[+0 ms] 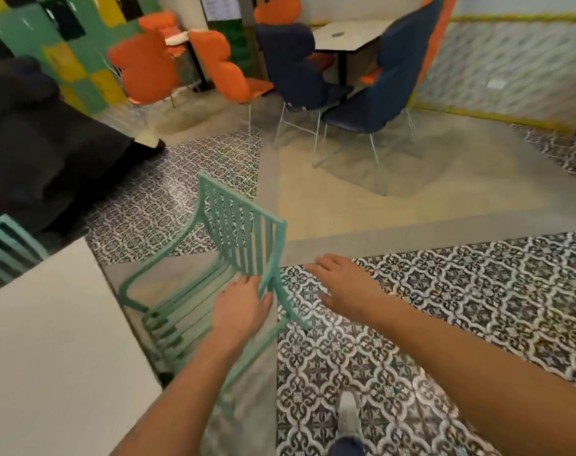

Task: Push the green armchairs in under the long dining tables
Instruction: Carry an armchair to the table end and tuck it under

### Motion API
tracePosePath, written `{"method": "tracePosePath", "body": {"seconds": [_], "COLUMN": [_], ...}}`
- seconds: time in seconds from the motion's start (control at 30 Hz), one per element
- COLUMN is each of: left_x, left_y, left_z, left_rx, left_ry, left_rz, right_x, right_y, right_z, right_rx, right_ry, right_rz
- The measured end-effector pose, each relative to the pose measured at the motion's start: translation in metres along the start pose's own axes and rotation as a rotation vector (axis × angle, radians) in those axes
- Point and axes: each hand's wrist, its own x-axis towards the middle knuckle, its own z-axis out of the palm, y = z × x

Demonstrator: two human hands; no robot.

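Head view. A green armchair (pixel 214 268) stood on the floor just beside the corner of a pale long dining table (pixel 50 340), its slatted back toward the person and its seat facing the table edge; it was not yet under the top. A 2nd green chair (pixel 7 248) showed partly at the far side of the table, at the left edge of the view.

Step in hand, as judged: sliding the chair in under the table. To do this well, both hands would best take the top of the backrest, 1 toward each end, so that the push runs straight along the seat line and the chair does not swing round. The armrests would need to pass below the tabletop, and the front legs should be kept clear of the table corner. A low, steady push would suit the patterned tile floor (pixel 444 307).

Pose: the left hand (pixel 242 306) lay against the lower right part of the backrest, fingers fairly straight and touching the slats; a closed grasp could not be made out. The right hand (pixel 342 281) hovered apart from the chair, just to its right, fingers spread and relaxed, holding nothing. Both forearms reached forward and down.
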Motion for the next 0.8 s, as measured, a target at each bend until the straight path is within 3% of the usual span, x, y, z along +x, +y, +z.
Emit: {"method": "tracePosePath", "body": {"seconds": [0.17,0.37,0.53,0.8], "left_x": [0.15,0.257,0.348,0.428], "left_y": [0.019,0.015,-0.001,-0.023], "left_z": [0.011,0.003,0.013,0.031], "left_rx": [-0.093,-0.188,-0.294,-0.381], "left_ry": [-0.019,-0.084,-0.122,-0.132], "left_rz": [-0.116,-0.264,-0.487,-0.802], "right_x": [0.124,0.232,0.354,0.521], "right_y": [0.086,0.146,0.188,0.203], "right_z": [-0.005,-0.034,-0.04,-0.03], "right_rx": [-0.065,-0.067,-0.027,-0.05], "right_ry": [-0.084,-0.12,-0.114,-0.252], "right_rz": [-0.044,-0.146,-0.363,-0.796]}}
